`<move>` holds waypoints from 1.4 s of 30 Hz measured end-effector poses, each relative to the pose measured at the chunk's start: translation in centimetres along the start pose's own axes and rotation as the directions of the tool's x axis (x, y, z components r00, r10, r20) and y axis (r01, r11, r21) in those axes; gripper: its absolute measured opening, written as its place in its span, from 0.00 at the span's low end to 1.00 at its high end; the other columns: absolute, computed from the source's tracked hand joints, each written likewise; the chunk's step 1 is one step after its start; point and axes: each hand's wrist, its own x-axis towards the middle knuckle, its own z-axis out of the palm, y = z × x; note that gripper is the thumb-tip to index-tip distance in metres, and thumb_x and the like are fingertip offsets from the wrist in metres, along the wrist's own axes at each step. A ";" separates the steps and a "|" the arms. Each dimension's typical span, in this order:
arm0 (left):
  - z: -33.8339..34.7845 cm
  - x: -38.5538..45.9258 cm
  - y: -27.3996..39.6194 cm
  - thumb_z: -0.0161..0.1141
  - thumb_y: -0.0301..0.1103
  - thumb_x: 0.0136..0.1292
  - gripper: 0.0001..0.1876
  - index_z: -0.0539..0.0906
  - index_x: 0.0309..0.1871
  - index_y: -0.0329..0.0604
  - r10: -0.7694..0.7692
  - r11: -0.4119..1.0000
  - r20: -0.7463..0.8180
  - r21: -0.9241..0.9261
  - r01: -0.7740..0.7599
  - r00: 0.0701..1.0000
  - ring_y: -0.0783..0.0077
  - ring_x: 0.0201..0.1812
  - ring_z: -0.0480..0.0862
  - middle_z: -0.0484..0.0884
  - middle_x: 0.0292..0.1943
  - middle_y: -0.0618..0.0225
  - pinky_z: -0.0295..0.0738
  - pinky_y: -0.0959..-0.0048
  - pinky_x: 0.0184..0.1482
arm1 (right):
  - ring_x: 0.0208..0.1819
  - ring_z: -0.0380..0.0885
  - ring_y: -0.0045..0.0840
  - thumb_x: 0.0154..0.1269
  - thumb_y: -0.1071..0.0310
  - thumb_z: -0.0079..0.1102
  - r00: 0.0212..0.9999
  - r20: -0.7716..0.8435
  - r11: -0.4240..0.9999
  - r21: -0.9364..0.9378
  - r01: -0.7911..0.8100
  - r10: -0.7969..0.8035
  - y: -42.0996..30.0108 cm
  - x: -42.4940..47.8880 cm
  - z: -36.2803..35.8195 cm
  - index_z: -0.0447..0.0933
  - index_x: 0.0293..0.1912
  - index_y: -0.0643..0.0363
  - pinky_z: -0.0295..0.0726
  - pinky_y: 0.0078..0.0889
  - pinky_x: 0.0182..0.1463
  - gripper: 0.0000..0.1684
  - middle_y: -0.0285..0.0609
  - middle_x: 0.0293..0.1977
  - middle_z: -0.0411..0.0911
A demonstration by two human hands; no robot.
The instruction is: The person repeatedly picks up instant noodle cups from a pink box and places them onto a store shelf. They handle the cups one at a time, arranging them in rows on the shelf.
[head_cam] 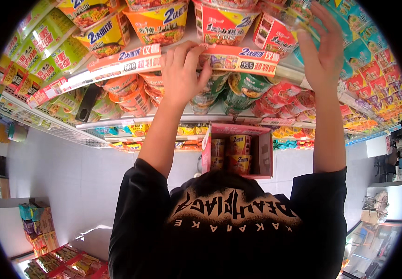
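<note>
My left hand (185,69) lies over the printed strip (239,60) on the shelf's front edge, its fingers bent onto the edge. Just beyond it stand a yellow-orange instant noodle bucket (159,26) and a red one (223,28). Raised at the right, my right hand (323,52) is beside a tilted red noodle bucket (274,33); its fingertips reach towards stacked packs at the top, and whether they touch is not clear. Below the shelf, an open cardboard box (265,153) holds several noodle buckets (239,164).
Lower shelves carry green noodle buckets (246,89), orange ones (131,96) and red ones (284,97). A black oblong thing (88,103) hangs at the left shelf. Wire baskets (44,118) edge the shelving at left. Stacked packs (39,223) stand farther back on the left.
</note>
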 end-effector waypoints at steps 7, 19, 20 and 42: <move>-1.2 0.8 1.5 0.72 0.37 0.56 0.23 0.80 0.54 0.39 0.047 0.998 0.049 -0.033 -0.045 0.998 0.49 0.51 0.76 0.78 0.52 0.54 0.70 0.54 0.55 | 0.53 0.80 0.38 0.66 0.68 0.65 0.492 0.374 0.598 -0.259 -0.759 0.786 -6.4 -30.3 -2.2 0.81 0.53 0.60 0.78 0.35 0.56 0.16 0.49 0.49 0.80; -0.1 -3.4 1.4 0.73 0.43 0.58 0.26 0.80 0.53 0.36 0.063 0.996 -0.024 -0.066 -0.064 0.998 0.51 0.62 0.73 0.73 0.59 0.47 0.71 0.56 0.60 | 0.55 0.79 0.51 0.67 0.55 0.60 0.003 0.547 0.320 -0.486 -0.813 0.837 -11.1 -46.2 -2.0 0.81 0.52 0.55 0.79 0.52 0.58 0.20 0.55 0.51 0.80; -0.3 -5.4 2.6 0.72 0.40 0.59 0.24 0.79 0.53 0.35 0.066 0.998 0.022 -0.014 -0.066 0.998 0.50 0.64 0.72 0.72 0.61 0.48 0.71 0.55 0.61 | 0.56 0.78 0.52 0.66 0.55 0.60 -0.031 0.549 0.304 -0.509 -0.805 0.835 -10.6 -46.7 -1.9 0.79 0.55 0.57 0.78 0.51 0.60 0.22 0.55 0.53 0.79; -0.7 -27.9 13.1 0.56 0.28 0.64 0.25 0.73 0.67 0.51 -0.464 0.739 0.874 0.472 0.481 -0.145 0.31 0.45 0.84 0.64 0.69 0.41 0.81 0.43 0.49 | 0.65 0.75 0.46 0.43 0.47 0.83 -0.403 0.441 -0.255 -0.357 -0.899 0.802 1.5 -57.0 5.6 0.47 0.75 0.68 0.75 0.40 0.68 0.72 0.60 0.63 0.74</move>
